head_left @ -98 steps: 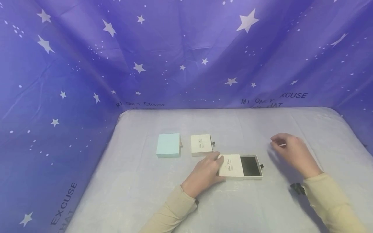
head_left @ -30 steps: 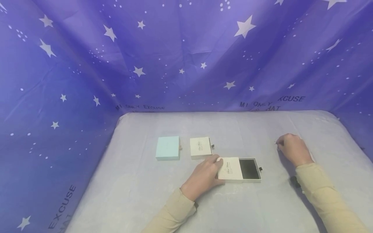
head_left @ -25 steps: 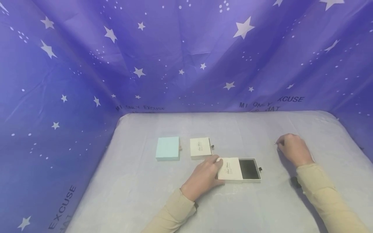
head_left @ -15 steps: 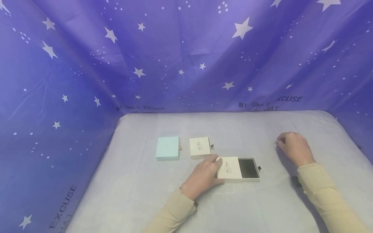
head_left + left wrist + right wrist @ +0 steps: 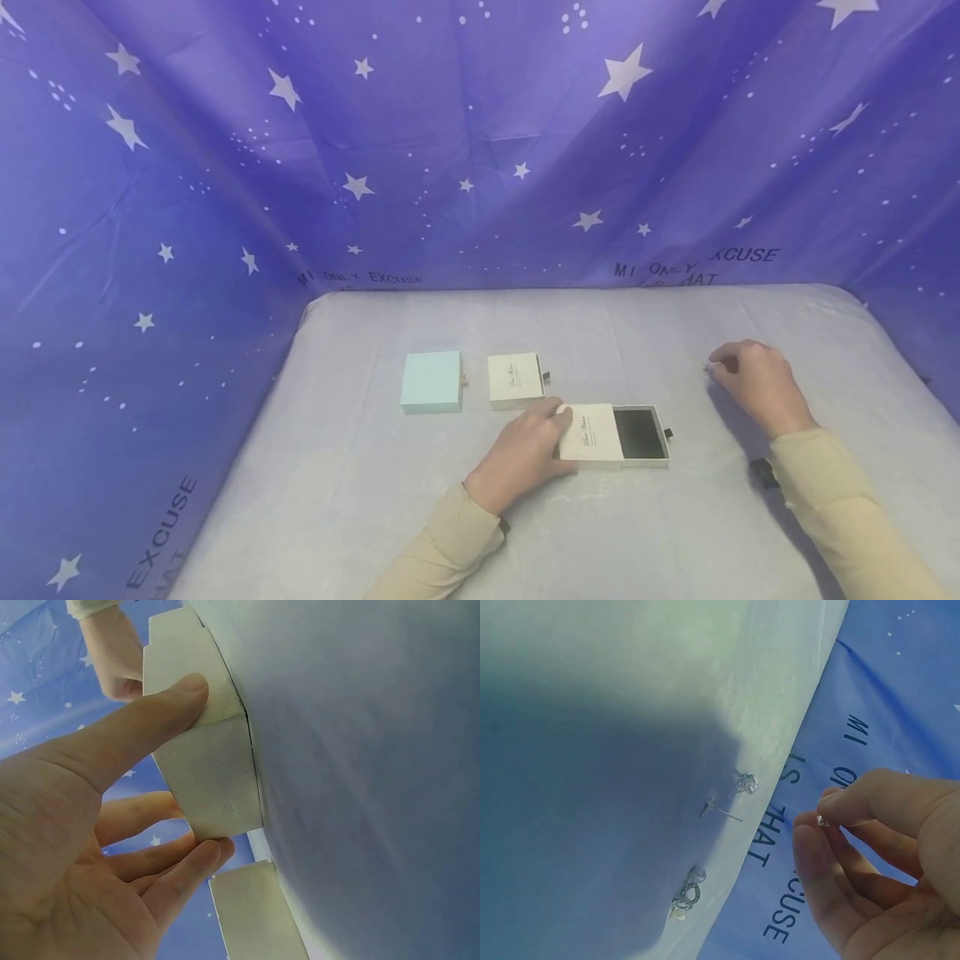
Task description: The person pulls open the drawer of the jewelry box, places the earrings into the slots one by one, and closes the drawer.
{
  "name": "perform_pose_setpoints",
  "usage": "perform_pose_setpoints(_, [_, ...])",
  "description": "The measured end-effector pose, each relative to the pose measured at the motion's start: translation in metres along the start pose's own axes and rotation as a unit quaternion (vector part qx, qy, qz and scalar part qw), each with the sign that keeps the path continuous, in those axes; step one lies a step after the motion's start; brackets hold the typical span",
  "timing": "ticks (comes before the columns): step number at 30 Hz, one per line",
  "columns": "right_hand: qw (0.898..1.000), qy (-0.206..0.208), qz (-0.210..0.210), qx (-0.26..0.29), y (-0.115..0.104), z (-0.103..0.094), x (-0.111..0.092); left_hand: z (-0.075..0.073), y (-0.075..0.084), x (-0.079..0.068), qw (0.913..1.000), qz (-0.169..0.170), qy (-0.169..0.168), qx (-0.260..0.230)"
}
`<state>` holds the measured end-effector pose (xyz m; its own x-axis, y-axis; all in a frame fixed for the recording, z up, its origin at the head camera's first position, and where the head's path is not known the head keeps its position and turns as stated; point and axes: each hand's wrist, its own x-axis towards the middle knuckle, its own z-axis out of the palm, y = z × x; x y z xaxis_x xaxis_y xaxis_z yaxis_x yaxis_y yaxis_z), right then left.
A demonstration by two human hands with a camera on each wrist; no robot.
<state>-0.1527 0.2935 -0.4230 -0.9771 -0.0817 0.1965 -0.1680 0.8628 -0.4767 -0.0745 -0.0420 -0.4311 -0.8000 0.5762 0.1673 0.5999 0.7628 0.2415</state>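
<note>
My left hand (image 5: 521, 454) grips the closed end of a cream drawer-style jewelry box (image 5: 592, 433), thumb on one long side and fingers on the other. Its drawer is pulled partway out to the right, showing a black insert (image 5: 640, 435) and a black ribbon tab. Over the right side of the table, my right hand (image 5: 761, 383) pinches a tiny shiny silver piece (image 5: 823, 820) between thumb and index finger; I cannot tell its kind. In the right wrist view, a stud earring with a straight post (image 5: 721, 811), another silver piece with a clear stone (image 5: 746, 782) and a looped silver piece (image 5: 688, 891) lie on the cloth.
A second cream box (image 5: 515, 379) and a pale turquoise box (image 5: 432, 382), both closed and with ribbon tabs, lie behind and left of the held box. Pale cloth covers the table (image 5: 375, 500). A purple-blue star-printed curtain (image 5: 465, 125) surrounds its back and sides.
My right hand has come down close to the table since the earliest frame, then lifted slightly, its fingertips staying near the small silver pieces. My left hand keeps its grip on the box.
</note>
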Motion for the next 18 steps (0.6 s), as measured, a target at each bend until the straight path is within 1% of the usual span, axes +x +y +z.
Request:
perform_pose_setpoints(4, [1.0,0.015,-0.004,0.003,-0.004,0.0,-0.004,0.0,0.0,0.0,1.0,0.0,-0.001,0.0])
perform_pose_setpoints(11, [1.0,0.001,-0.001,0.019,-0.014,-0.002,-0.011,0.001,0.0,0.0,1.0,-0.001,-0.004,-0.002])
perform_pose_setpoints(18, [0.999,-0.002,-0.028,0.032,-0.025,-0.001,-0.016,0.0,0.0,0.0,1.0,-0.003,-0.003,-0.005])
